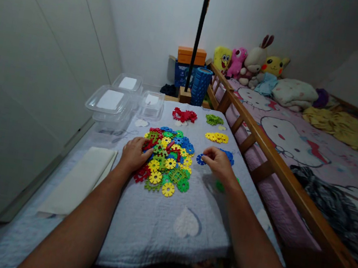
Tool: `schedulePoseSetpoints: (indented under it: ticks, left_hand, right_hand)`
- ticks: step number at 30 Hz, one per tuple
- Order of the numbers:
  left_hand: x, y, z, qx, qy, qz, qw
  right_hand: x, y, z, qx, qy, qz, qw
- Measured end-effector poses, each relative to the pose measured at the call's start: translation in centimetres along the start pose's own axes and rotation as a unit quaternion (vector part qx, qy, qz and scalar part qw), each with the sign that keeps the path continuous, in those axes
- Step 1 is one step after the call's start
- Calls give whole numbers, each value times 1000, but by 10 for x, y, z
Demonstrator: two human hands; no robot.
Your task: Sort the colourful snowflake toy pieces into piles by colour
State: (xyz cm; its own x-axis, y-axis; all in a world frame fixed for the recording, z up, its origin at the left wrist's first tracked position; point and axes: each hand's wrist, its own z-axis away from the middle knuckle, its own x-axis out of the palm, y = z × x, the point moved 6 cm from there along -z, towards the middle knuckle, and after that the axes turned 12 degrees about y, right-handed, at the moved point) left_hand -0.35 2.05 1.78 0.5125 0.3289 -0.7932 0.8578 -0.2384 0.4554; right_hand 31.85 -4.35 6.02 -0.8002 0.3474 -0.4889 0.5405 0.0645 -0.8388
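A heap of red, yellow, blue and green plastic snowflake discs and square lattice pieces (pixel 170 163) lies mid-table. My left hand (pixel 135 154) is at the heap's left edge, fingers curled over some pieces; what they grip is hidden. To the right of the heap, my right hand (pixel 218 162) pinches a blue snowflake disc (pixel 201 159) between thumb and fingers, over the cloth. Just behind that hand sit more blue discs (pixel 229 156), partly covered. Green discs (pixel 220 186) show beneath the right forearm.
Separate piles of red pieces (pixel 184 115), light green pieces (pixel 214 120) and yellow discs (pixel 217 137) lie towards the back. Lidded clear boxes (pixel 109 104) and a folded cream sheet (pixel 78 179) occupy the left side. A wooden bed rail (pixel 250 131) borders the right.
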Motion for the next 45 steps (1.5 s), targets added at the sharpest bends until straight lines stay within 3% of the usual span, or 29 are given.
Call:
schedulePoseSetpoints:
  ticks: [6, 13, 19, 28, 40, 45]
  left_hand:
    - [1, -1, -1, 2, -1, -1, 1000]
    - [0, 0, -1, -1, -5, -11, 1000]
    - [-1, 2, -1, -1, -11, -17, 1000]
    - [1, 0, -2, 4, -4, -13, 1000]
    - [3, -2, -2, 6, -1, -7, 1000]
    - [3, -2, -2, 4, 2, -4, 1000]
  right_hand:
    - [-55, 38, -40, 17, 83, 98, 992]
    - [-77, 72, -46, 22, 82, 147, 986]
    - [-70, 80, -44, 20, 63, 185, 981]
    - [-49, 65, -51, 14, 61, 171, 983]
    - [-40, 43, -53, -53, 114, 298, 946]
    - [-12, 19, -52, -79, 66, 292, 951]
